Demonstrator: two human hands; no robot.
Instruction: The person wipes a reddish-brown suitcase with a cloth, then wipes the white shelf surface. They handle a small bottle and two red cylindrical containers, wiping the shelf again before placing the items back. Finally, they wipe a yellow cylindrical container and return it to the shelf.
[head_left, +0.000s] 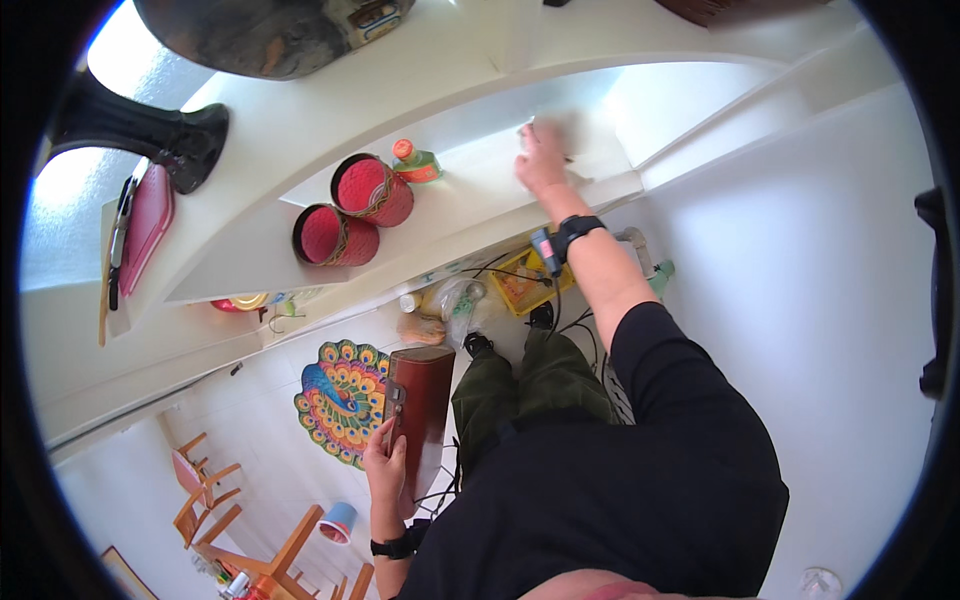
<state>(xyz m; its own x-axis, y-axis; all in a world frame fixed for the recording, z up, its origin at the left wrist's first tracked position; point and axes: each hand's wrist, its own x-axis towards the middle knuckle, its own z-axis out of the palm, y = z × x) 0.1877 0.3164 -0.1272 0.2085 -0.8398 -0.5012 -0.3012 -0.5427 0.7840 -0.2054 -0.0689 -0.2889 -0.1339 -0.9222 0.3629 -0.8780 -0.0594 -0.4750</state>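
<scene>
My left hand (385, 466) grips the edge of a reddish-brown box (426, 397) beside its metal latch, holding it upright over the floor by my legs. Inside a white recessed shelf (480, 171), my right hand (543, 163) reaches down to the surface at the right end. Motion blurs its fingers; a pale and brownish patch around them may be a cloth, but I cannot tell. Left of that hand stand a small green bottle (421, 168) with an orange cap and two red textured cups, one (386, 199) touching the other (352, 244).
On the upper ledge are a black vase (135, 124), a large dark vessel (262, 41) and a pink notebook (150, 225). Below lie a peacock-shaped mat (337, 397), a yellow basket (514, 292), plastic bags (461, 304) and cables. A wooden chair (201, 480) and blue bin (341, 517) stand lower left.
</scene>
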